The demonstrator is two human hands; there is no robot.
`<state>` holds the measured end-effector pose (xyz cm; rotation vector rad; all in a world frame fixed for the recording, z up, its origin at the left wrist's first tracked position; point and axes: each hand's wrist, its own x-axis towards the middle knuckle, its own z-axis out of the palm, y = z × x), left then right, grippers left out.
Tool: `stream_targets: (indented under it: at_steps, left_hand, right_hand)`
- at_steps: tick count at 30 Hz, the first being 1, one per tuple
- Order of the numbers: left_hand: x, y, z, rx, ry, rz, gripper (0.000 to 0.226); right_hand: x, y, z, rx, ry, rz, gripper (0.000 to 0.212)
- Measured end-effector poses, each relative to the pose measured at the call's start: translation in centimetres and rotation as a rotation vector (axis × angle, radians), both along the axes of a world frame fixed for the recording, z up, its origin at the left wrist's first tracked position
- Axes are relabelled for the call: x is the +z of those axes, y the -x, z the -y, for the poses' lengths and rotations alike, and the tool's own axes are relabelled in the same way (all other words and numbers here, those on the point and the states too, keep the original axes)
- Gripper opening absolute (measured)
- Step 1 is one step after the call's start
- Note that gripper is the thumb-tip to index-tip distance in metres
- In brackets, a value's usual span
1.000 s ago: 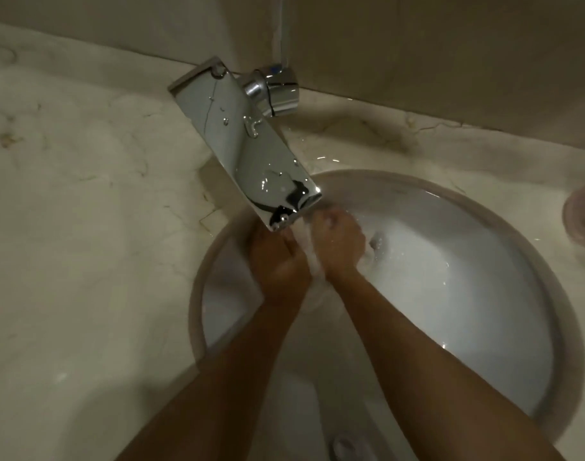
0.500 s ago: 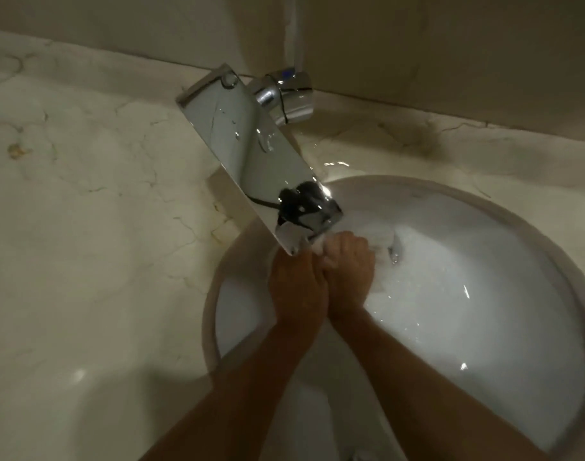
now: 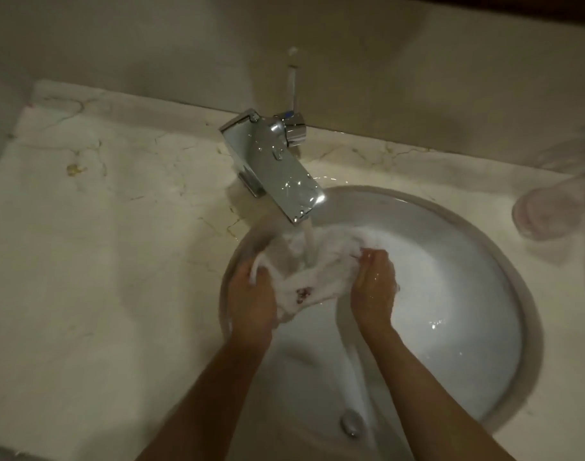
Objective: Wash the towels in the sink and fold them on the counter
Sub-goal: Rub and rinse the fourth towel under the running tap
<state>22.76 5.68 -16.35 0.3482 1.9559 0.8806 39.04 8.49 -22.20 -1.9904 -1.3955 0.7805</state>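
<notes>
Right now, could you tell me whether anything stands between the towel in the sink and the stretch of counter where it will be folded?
Nothing visible does. Both the left hand and right hand grip the towel under the running faucet. The counter left of the sink shows no objects; a pinkish cup stands on the right side.

One head view — looking steeply down, close over the sink [image 3: 530,327].

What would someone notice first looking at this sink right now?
Two hands hold a white towel spread under the water running from the chrome faucet: the left hand grips its left edge, the right hand its right. A small reddish mark shows on the towel's near side, over the white sink.
</notes>
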Motion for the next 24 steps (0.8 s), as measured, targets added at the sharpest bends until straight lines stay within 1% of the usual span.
stream_targets:
  at_steps: [1,2,3,4,6,7,8,9,10,11,12,13,14,16,17,18,19,20,22,23,24]
  left_hand:
    - [0.6,0.4,0.7,0.041,0.096,0.289,0.012]
    - [0.9,0.7,1.5,0.026,0.187,0.518,0.012]
    - [1.1,0.5,2.1,-0.049,0.208,0.664,0.016]
    - [1.6,0.2,2.2,-0.046,0.235,0.72,0.02]
    - [2.4,-0.1,2.8,-0.015,0.215,0.81,0.031]
    - [2.7,-0.1,2.8,0.003,0.2,0.825,0.032]
    - [3.5,-0.2,2.6,0.031,0.209,0.867,0.032]
    - [3.6,-0.2,2.4,0.041,0.182,0.915,0.035]
    - [4.1,-0.1,2.3,0.067,0.142,0.942,0.04]
    - [4.3,0.4,2.5,0.079,0.112,0.929,0.042]
    - [4.7,1.0,2.5,0.093,0.089,0.943,0.038]
    - [5.0,1.5,2.5,0.1,0.049,0.98,0.034]
    - [5.6,2.0,2.4,0.129,0.012,1.001,0.033]
    - [5.4,2.9,2.0,0.166,-0.01,1.035,0.037]
    - [5.0,3.1,1.7,0.128,-0.008,1.045,0.039]
    - [5.2,3.1,1.4,0.068,0.004,1.05,0.041]
    - [4.7,2.8,1.0,0.001,0.035,1.019,0.043]
    - [4.6,2.3,0.4,-0.018,0.06,0.988,0.041]
    - [3.7,1.1,-1.7,0.007,0.062,0.852,0.031]
    - [2.4,0.6,-2.9,-0.017,0.026,0.751,0.026]
    - [1.9,0.0,-4.2,-0.051,0.001,0.659,0.022]
  right_hand:
    - [0.1,-0.1,0.9,0.015,0.069,-0.046,0.022]
    - [0.3,0.2,1.3,0.009,0.176,-0.108,0.03]
    - [0.9,0.8,1.6,-0.022,0.278,-0.174,0.047]
    - [0.9,1.6,1.8,-0.073,0.369,-0.24,0.066]
    - [1.5,3.3,1.9,-0.199,0.537,-0.374,0.099]
    - [1.6,3.8,1.9,-0.262,0.607,-0.491,0.106]
    - [1.6,3.8,1.7,-0.307,0.676,-0.653,0.099]
    - [1.9,3.8,1.4,-0.349,0.741,-0.834,0.079]
    - [2.5,3.5,1.4,-0.368,0.798,-0.97,0.057]
    - [3.1,3.1,1.5,-0.358,0.833,-1.058,0.042]
    - [3.8,2.5,1.6,-0.362,0.822,-1.114,0.032]
    - [4.2,1.6,1.7,-0.384,0.757,-1.154,0.028]
    - [4.6,0.6,1.7,-0.44,0.654,-1.226,0.029]
    - [5.9,-1.9,2.3,-0.549,0.474,-1.456,0.041]
    - [6.4,-3.2,2.7,-0.59,0.422,-1.555,0.045]
    - [7.1,-4.3,3.2,-0.611,0.417,-1.625,0.05]
    - [7.8,-5.1,3.5,-0.612,0.457,-1.669,0.057]
    - [8.4,-5.6,3.8,-0.609,0.536,-1.659,0.065]
    - [8.5,-5.8,4.2,-0.555,0.745,-1.627,0.072]
    - [8.2,-5.5,4.4,-0.555,0.816,-1.521,0.067]
    - [8.4,-4.8,4.2,-0.599,0.851,-1.489,0.057]
